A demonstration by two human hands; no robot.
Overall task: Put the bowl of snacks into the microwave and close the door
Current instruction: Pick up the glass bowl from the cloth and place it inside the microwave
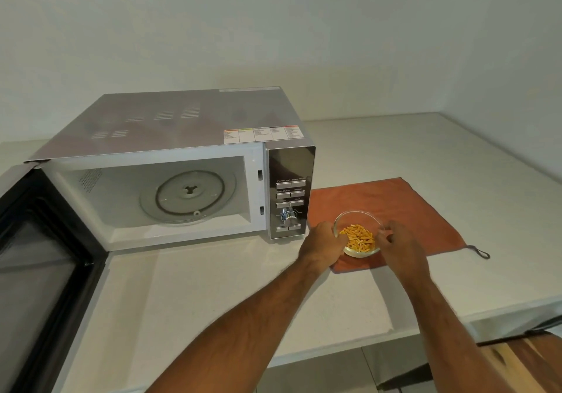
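Counter: I see it run pale to the corner walls; its front edge is cut off below.
Microwave: door swung wide left and partly out of frame; turntable bare; button labels too blurred to read.
Cloth: orange, right of the microwave.
Bowl of snacks: glass, on the cloth.
Left hand: grasping the bowl's left rim; fingertips hidden.
Right hand: fingers curled on its right rim.

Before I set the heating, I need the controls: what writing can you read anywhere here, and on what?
"Power Level": control panel of the microwave, above the top-left button.
The other button labels there: too blurred to read.
Sticker on the microwave's top, coloured columns of print: too small to read.
Bowl, cloth: no writing.
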